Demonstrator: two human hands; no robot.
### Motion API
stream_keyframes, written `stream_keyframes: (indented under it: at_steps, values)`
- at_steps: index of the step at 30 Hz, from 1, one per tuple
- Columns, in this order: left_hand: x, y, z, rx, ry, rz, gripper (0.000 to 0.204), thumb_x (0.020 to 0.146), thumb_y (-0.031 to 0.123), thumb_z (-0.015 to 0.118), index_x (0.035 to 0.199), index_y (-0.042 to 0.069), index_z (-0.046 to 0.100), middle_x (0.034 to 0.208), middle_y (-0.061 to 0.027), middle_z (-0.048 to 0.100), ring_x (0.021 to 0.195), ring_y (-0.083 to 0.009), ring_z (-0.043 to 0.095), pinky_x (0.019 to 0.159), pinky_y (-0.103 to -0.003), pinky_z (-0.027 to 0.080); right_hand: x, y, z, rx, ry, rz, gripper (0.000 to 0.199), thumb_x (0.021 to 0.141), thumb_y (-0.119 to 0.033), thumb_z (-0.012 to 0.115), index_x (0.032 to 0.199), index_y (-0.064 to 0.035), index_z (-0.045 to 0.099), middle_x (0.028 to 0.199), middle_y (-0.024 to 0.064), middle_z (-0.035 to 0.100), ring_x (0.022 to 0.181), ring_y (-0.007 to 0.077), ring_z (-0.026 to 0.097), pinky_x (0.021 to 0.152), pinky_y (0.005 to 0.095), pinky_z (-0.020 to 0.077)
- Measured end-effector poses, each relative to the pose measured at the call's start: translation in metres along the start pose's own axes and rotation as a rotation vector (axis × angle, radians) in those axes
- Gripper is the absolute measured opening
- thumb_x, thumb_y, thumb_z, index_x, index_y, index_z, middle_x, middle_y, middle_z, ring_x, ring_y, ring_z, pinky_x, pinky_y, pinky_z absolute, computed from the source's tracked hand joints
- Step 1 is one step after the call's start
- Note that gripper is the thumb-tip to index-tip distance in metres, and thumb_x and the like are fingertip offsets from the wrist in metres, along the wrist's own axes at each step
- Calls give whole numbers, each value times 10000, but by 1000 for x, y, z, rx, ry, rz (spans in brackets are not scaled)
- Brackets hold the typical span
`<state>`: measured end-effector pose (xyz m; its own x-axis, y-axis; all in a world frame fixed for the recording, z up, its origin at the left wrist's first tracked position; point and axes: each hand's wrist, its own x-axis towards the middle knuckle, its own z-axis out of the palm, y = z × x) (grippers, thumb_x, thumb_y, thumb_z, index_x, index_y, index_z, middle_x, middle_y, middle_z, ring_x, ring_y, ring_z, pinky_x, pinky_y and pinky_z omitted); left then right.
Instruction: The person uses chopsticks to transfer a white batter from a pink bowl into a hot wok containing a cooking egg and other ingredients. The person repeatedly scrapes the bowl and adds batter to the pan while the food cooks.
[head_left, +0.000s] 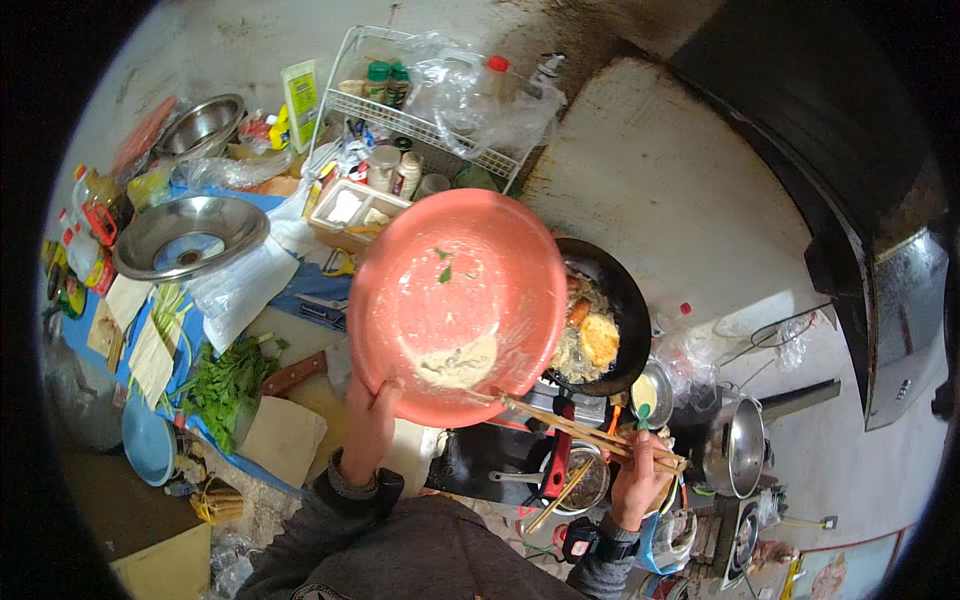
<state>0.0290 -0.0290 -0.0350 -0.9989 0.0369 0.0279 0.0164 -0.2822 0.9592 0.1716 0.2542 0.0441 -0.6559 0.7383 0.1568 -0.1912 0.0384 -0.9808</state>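
Note:
My left hand [368, 425] grips the near rim of a large salmon-pink plastic bowl [440, 270], tilted up toward the camera. A patch of pale batter [458, 362] and some green flecks cling to its inside. My right hand [640, 480] holds a pair of wooden chopsticks [570, 425] whose tips reach the bowl's lower rim by the batter. Behind the bowl on the right sits a black wok [625, 300] with golden fried pieces [598, 338] in it. The bowl hides the wok's left part.
A steel bowl [190, 238] and a smaller one [203, 125] sit at the left, with leafy greens [228, 382] and a knife [293, 374] nearby. A white wire rack [420, 110] holds bottles at the back. A steel pot [738, 445] stands right of the wok.

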Motion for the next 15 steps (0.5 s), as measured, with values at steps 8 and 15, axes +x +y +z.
stream_keyframes:
  at_steps: [8,15]
  values:
    - [0,-8,-7,-57,100,24,418,880,61,506,1277,-37,421,1185,-112,542,1032,-168,515,887,-304,425,48,11,-22,-115,207,-124,204,923,-190,608,883,9,584,798,72,600,633,153,601,563,316,557]
    - [7,-11,-15,4,155,52,396,902,97,528,1278,4,444,1119,-54,559,902,-103,551,718,-215,477,110,53,-15,-209,119,-182,218,924,-171,612,827,24,615,763,55,620,630,119,608,551,283,548]
